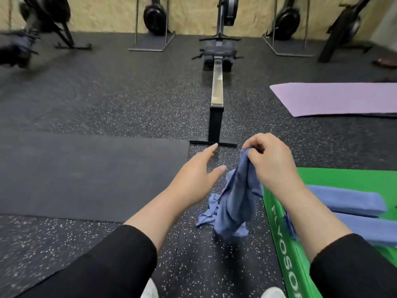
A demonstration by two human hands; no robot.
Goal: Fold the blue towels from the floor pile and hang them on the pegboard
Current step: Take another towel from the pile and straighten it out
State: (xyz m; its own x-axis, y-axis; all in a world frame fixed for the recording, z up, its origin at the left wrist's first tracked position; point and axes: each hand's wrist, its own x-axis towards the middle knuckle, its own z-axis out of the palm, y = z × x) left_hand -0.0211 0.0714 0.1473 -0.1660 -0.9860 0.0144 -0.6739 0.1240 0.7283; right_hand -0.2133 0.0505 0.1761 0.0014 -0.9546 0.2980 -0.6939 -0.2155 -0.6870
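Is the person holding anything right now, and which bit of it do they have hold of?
Yes. The right hand pinches a crumpled blue towel at its top end, the rest hanging to the floor. The left hand is open and holds nothing.

Black long sleeves [120,263], white shoes [272,293]
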